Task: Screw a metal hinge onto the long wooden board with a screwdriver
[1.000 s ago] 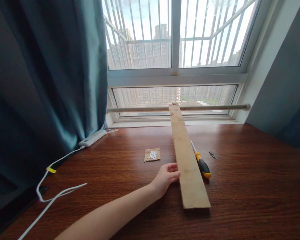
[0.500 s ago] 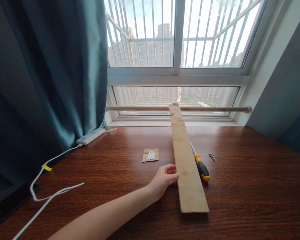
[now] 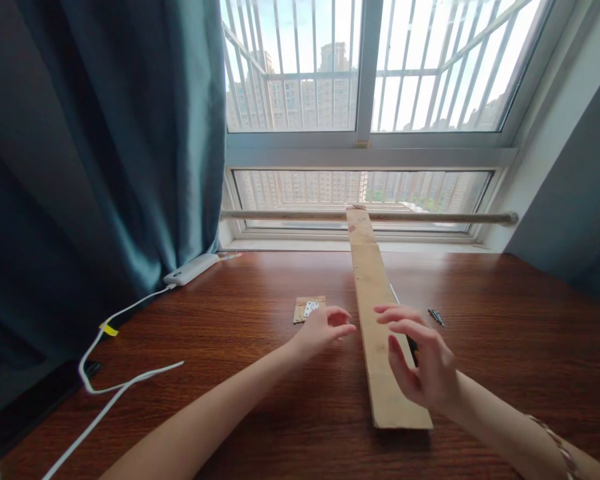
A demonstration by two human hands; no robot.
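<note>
A long wooden board (image 3: 387,387) lies on the table, its far end at the window rail. My left hand (image 3: 325,325) hovers just left of the board, fingers apart and holding nothing. It partly covers a small piece of cardboard (image 3: 300,312) bearing a white metal hinge plate (image 3: 310,307). Over the board's right side is my right hand (image 3: 425,353), fingers spread and curved, with nothing in them. Behind that hand a screwdriver is mostly hidden; its shaft (image 3: 394,293) shows beside the board. Several screws (image 3: 436,317) lie to the right.
A white power strip (image 3: 193,269) with a white cable (image 3: 125,387) lies at the left by the dark blue curtain (image 3: 170,133). Beyond the table (image 3: 505,373) a metal rail (image 3: 440,218) crosses in front of the barred window.
My left hand has let go of the board's left edge and moved slightly up and away. My right hand has come in from the right over the board. The view has shifted a little.
</note>
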